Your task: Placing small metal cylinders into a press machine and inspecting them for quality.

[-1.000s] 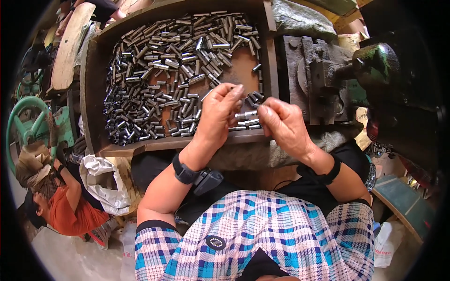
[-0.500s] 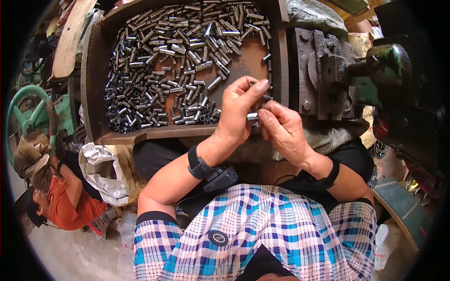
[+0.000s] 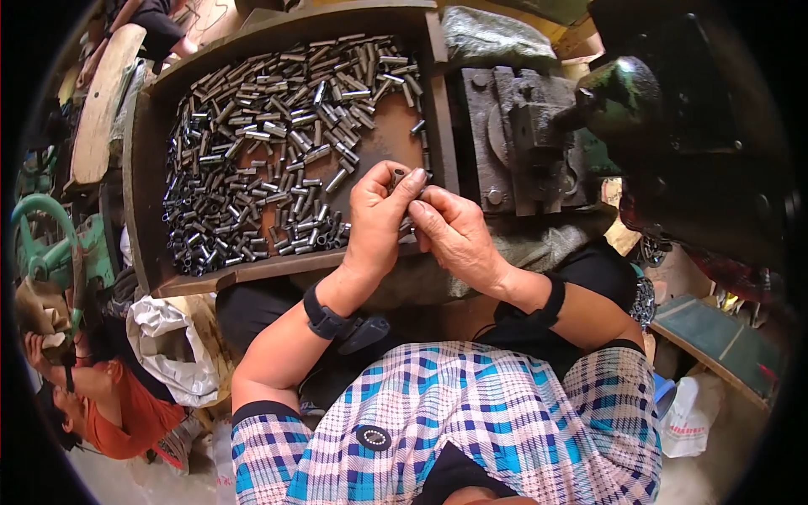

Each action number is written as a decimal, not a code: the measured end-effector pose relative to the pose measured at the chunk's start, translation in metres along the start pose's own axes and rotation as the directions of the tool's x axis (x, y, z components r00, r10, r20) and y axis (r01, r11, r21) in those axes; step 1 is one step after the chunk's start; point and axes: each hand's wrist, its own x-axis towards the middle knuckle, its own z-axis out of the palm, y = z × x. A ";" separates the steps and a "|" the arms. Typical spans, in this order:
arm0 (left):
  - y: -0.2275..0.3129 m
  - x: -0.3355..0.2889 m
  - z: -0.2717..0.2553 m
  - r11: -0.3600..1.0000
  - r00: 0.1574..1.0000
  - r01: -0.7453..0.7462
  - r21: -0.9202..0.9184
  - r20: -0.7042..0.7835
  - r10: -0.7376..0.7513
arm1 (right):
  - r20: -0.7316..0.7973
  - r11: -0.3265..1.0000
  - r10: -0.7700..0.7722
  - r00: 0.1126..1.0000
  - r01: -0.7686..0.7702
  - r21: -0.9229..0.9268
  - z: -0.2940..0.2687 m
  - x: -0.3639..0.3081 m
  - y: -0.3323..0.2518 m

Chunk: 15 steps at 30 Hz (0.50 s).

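My left hand is closed at the near right corner of the box, its thumb bent over its fingers. The dark open end of a short metal tube shows at its fingertips. My right hand is pinched against it, thumb and forefinger at the metal held between the hands; most of that metal is hidden by the fingers. Many short metal tubes, some shiny and some dark, lie jumbled in the shallow brown box beyond my hands.
A dark, greasy machine vise stands right of the box. At the left are a wooden board, a green handwheel, a white sack and a person in orange. A greenish panel lies at right.
My hands have come closer together, and the shiny tube that showed between them is now mostly covered by fingers. The whole view has shifted, so the box appears farther left and lower.
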 end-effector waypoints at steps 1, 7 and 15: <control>0.001 0.000 0.000 0.999 0.999 0.040 -0.035 0.038 -0.038 | 0.017 1.000 -0.002 1.000 0.002 -0.001 -0.001 0.001 -0.003; 0.007 -0.003 -0.007 0.989 0.989 0.145 -0.028 0.046 -0.143 | -0.009 0.621 -0.596 0.803 0.453 -0.639 -0.042 -0.031 -0.058; -0.002 -0.006 0.000 0.981 0.990 -0.024 0.192 0.143 -0.004 | 0.026 -0.094 -0.444 0.896 -0.017 -0.995 -0.095 -0.055 -0.021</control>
